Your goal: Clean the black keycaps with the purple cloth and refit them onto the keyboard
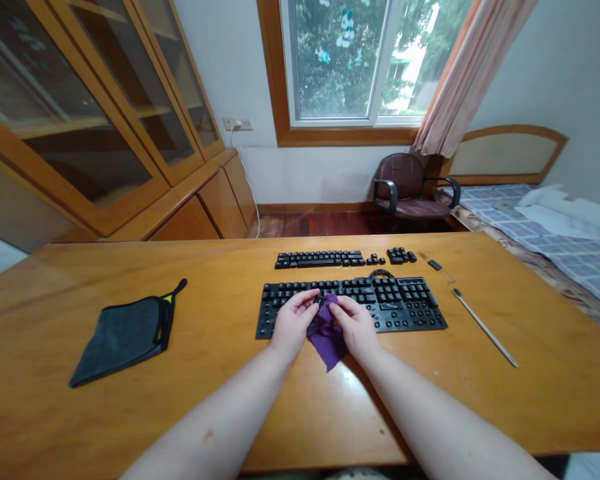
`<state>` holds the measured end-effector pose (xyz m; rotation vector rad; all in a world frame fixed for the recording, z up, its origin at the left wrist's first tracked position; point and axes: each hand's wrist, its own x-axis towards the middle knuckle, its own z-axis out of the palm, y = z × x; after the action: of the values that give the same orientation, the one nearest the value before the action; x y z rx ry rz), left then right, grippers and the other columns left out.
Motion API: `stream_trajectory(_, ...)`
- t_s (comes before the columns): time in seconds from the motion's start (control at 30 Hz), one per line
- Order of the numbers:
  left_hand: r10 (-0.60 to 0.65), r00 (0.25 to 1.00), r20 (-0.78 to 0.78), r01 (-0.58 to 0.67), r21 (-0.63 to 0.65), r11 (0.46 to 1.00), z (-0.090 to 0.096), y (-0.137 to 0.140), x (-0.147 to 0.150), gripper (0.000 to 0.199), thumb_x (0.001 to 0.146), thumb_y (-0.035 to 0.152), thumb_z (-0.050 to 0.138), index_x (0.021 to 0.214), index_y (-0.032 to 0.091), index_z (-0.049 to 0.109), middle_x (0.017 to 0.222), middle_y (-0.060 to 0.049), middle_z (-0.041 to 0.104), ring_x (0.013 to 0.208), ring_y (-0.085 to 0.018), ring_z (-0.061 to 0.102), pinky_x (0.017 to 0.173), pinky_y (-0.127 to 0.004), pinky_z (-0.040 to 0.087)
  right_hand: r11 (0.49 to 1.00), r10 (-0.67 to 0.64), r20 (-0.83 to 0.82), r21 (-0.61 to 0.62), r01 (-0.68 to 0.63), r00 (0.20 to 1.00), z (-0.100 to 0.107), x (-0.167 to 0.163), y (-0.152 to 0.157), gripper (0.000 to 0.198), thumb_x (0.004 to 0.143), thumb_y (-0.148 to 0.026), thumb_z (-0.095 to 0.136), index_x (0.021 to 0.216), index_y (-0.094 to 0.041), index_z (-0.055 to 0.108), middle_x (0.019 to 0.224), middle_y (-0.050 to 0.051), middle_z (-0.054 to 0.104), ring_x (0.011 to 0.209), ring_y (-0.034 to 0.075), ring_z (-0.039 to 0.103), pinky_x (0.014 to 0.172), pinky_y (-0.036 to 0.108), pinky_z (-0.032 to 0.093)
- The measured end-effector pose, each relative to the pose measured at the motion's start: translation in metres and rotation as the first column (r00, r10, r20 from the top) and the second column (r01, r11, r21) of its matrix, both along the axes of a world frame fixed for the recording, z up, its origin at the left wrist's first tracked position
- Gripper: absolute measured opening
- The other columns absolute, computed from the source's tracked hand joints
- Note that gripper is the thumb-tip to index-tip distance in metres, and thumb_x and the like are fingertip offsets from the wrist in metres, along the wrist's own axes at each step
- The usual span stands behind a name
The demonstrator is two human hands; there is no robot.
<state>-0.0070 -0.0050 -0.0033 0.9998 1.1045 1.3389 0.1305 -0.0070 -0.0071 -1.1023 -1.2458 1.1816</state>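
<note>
Both hands work a purple cloth at the keyboard.
Left hand (294,322) and right hand (356,325) pinch the cloth (328,333) over the keyboard (405,307); wiping seems underway, so next calls for steady pressure along the keys.

Cloth (329,337): purple
Keyboard (400,303): black
Loose keycaps (320,259): black
Pouch (123,333): dark grey, yellow trim
Surface (80,413): orange-brown wood
Bed cover (575,257): pale lilac checks

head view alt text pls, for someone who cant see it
Two bare hands, left hand and right hand, hold a purple cloth against a black keyboard on a wooden table. A row of loose keycaps lies behind it.
</note>
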Motion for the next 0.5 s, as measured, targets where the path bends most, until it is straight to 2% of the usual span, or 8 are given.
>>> stream_trajectory(0.13, -0.016, 0.999, -0.047, 0.016, 0.016, 1.0, 0.0034, -0.0011, -0.0005, 0.025, 0.071, 0.023, 0.064, 0.095, 0.017, 0.068, 0.1, -0.007, 0.068, 0.094, -0.02, 0.061, 0.089, -0.035, 0.045, 0.999, -0.037, 0.0, 0.015, 0.037, 0.999, -0.0024, 0.0006, 0.0013, 0.019, 0.077, -0.033, 0.06, 0.088, -0.02, 0.069, 0.09, 0.005, 0.066, 0.072, 0.017, 0.057, 0.059, 0.026, 0.044)
stream_trajectory(0.33, -0.022, 0.993, -0.115, 0.027, 0.035, 0.999, 0.0068, -0.0023, -0.0005, 0.018, 0.072, 0.023, 0.063, 0.087, 0.017, 0.068, 0.092, -0.006, 0.069, 0.088, -0.019, 0.063, 0.085, -0.034, 0.048, 0.994, -0.028, -0.153, -0.111, 0.011, 0.988, -0.0058, -0.0032, 0.0015, 0.022, 0.071, -0.033, 0.066, 0.088, -0.019, 0.064, 0.071, 0.0, 0.064, 0.05, 0.01, 0.049, 0.047, 0.023, 0.038)
stream_trajectory(0.5, -0.095, 0.984, -0.149, 0.11, 0.1, 0.989, 0.0056, -0.0006, -0.0019, 0.023, 0.068, 0.02, 0.067, 0.09, 0.017, 0.069, 0.102, -0.008, 0.064, 0.099, -0.022, 0.06, 0.09, -0.035, 0.046, 0.991, -0.048, -0.217, -0.13, 0.019, 0.975, -0.0056, -0.0038, 0.002, 0.023, 0.069, -0.033, 0.068, 0.086, -0.02, 0.061, 0.069, -0.001, 0.062, 0.05, 0.01, 0.051, 0.047, 0.022, 0.041)
